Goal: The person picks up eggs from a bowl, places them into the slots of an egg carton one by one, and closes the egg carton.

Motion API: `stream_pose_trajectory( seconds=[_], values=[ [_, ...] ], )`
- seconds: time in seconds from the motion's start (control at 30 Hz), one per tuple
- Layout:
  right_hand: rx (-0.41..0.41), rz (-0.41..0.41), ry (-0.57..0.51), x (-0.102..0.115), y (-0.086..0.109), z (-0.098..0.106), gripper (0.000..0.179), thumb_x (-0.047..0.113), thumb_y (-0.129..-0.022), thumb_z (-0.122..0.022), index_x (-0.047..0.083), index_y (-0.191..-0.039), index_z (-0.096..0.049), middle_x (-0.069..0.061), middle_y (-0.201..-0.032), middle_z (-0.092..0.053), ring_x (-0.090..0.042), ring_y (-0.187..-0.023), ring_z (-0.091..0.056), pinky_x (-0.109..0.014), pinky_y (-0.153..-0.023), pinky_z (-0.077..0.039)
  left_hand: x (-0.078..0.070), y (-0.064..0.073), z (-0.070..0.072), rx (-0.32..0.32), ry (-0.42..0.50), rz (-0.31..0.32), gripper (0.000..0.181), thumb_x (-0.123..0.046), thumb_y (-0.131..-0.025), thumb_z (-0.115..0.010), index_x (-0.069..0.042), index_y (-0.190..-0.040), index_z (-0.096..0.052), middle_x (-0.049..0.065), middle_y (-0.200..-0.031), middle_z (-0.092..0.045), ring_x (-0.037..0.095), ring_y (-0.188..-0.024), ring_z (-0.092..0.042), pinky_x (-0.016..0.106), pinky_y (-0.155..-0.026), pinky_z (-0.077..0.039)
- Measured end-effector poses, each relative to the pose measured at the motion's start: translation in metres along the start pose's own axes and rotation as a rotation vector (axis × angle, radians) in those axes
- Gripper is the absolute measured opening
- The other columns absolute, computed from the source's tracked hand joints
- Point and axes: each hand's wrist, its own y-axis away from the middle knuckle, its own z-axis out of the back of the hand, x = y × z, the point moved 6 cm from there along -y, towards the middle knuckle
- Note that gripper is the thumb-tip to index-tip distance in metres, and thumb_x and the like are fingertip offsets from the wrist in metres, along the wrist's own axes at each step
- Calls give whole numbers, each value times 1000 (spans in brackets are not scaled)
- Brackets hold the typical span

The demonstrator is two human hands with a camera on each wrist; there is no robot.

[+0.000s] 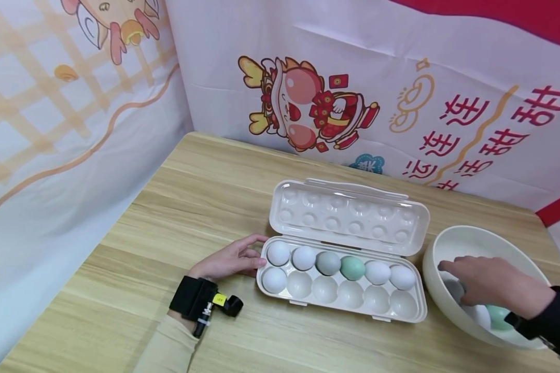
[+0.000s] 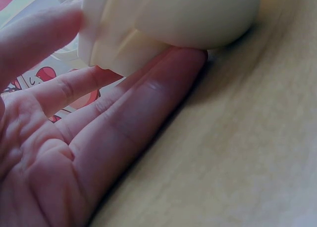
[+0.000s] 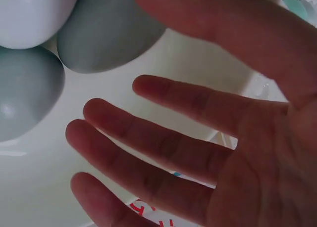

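Observation:
On the table lies a white plastic egg carton [image 1: 340, 309], its clear lid [image 1: 350, 215] folded back. The back row holds white eggs, a grey egg [image 1: 328, 263] and a green egg [image 1: 352, 268]; one white egg [image 1: 274, 280] sits front left. My left hand [image 1: 233, 259] holds the carton's left end, thumb at the rim and fingers underneath in the left wrist view. Inside a cream bowl [image 1: 466, 232] at right, my right hand [image 1: 492, 280] has its fingers spread. Its thumb overlaps a grey-green egg [image 3: 106, 36] in the right wrist view.
More eggs lie in the bowl, among them a white egg [image 1: 478, 316] and a green egg [image 1: 498, 317]. The bowl stands close to the carton's right end. A printed cloth [image 1: 224, 93] hangs along the table's back edge, with another at left.

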Motion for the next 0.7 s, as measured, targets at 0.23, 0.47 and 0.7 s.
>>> stream_pose_trajectory(
  seconds=[0.23, 0.47, 0.7],
  values=[
    [18, 30, -73, -3, -11, -10, 59, 15, -65, -79, -1, -117, -54, -12, -95, -62, -23, -74, -52, -47, -68, -52, 0, 0, 0, 0, -16, 6, 50, -13, -90, -58, -7, -134, -36, 26, -112, -59, 27, -97, -60, 41, -84, -53],
    [-20, 77, -81, -4, -16, -10, 44, 7, -64, -75, 6, -104, -58, -3, -84, -58, -19, -68, -49, -39, -62, -47, -1, 0, -1, 1, -13, 7, 49, -13, -90, -58, -7, -134, -35, 27, -111, -59, 27, -97, -60, 41, -83, -53],
    [-61, 96, -33, -2, -16, -10, 31, 6, -64, -73, 9, -90, -58, 0, -76, -56, -17, -65, -48, -37, -57, -47, 0, 0, 0, 3, -5, 11, 50, -14, -90, -58, -6, -134, -35, 27, -114, -58, 27, -98, -59, 42, -84, -53]
  ],
)
